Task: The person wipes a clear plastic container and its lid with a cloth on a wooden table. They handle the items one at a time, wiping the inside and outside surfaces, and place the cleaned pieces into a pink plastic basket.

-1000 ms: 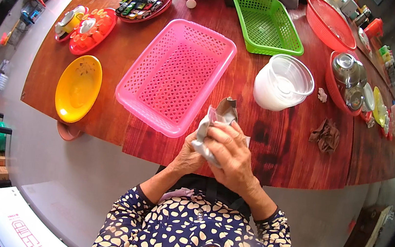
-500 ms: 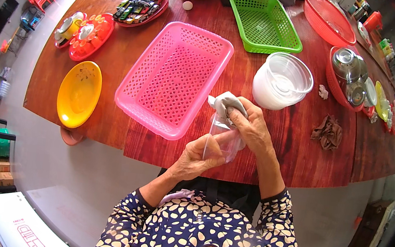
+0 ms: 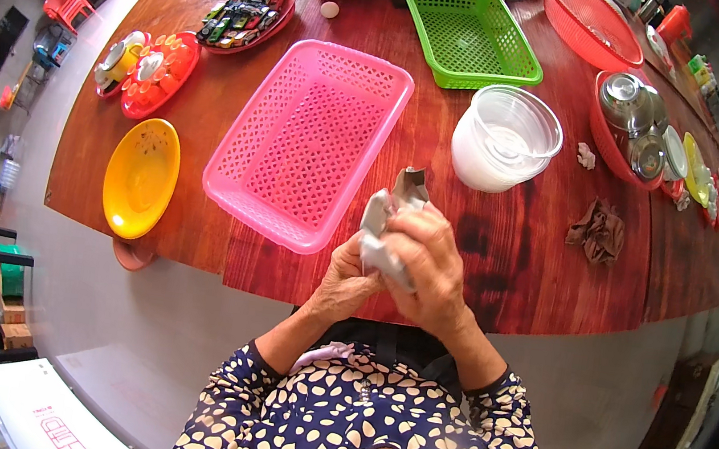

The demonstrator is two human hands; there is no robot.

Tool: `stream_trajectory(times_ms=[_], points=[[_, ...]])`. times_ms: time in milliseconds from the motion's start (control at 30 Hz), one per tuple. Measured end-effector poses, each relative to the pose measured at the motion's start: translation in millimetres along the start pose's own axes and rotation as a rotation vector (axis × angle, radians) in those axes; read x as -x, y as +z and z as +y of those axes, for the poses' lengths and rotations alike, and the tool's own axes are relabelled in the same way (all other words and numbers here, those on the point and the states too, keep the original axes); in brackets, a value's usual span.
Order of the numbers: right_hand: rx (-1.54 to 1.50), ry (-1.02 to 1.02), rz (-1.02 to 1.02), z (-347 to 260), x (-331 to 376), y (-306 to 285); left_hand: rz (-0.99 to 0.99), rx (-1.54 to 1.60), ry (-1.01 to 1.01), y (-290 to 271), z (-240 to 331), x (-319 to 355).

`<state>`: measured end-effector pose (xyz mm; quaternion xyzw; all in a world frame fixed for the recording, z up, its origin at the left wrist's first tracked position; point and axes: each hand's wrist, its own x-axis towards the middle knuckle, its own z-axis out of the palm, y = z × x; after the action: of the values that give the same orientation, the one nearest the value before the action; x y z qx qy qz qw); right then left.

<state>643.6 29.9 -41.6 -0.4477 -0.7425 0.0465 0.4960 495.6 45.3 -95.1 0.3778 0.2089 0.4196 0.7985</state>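
Note:
My right hand (image 3: 431, 260) is closed on a grey cloth (image 3: 376, 211), its folds sticking out past the fingers in front of my chest. Against it, my left hand (image 3: 347, 279) stays curled at the near edge of the table; its fingertips are behind the cloth. The clear plastic container it gripped a moment ago is now almost wholly covered by cloth and hands. Just beyond stands a stack of clear plastic tubs (image 3: 506, 144). A pink perforated basket (image 3: 302, 141) lies to the left of my hands.
Further off is a green basket (image 3: 471, 45). A yellow oval plate (image 3: 141, 180) lies at left, near a plate of toy cars (image 3: 241, 20) and a red tray of cups (image 3: 161, 74). Metal bowls (image 3: 630, 105) fill a red basket at right, beyond a crumpled brown cloth (image 3: 597, 231).
My right hand has moved down and left with the grey cloth, over the clear container and close against my left hand. The view has shifted slightly.

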Motion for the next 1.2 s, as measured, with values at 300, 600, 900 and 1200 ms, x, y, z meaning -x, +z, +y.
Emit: stream_trajectory(times_ms=[300,600,900,1200], points=[[-0.775,0.742,0.138,31.7,0.0,0.6,-0.011,0.022,0.026,23.1,15.6,-6.9],[0.034,-0.053,-0.108,-6.5,-3.1,-9.8,-0.075,0.011,-0.037,-8.8,-3.9,3.8],[-0.861,0.809,-0.203,42.2,-12.5,-23.7,-0.272,-0.141,-0.036,9.8,15.7,1.1],[-1.441,1.046,0.052,60.3,25.9,-4.2,-0.263,-0.035,0.002,8.2,15.3,-5.3]])
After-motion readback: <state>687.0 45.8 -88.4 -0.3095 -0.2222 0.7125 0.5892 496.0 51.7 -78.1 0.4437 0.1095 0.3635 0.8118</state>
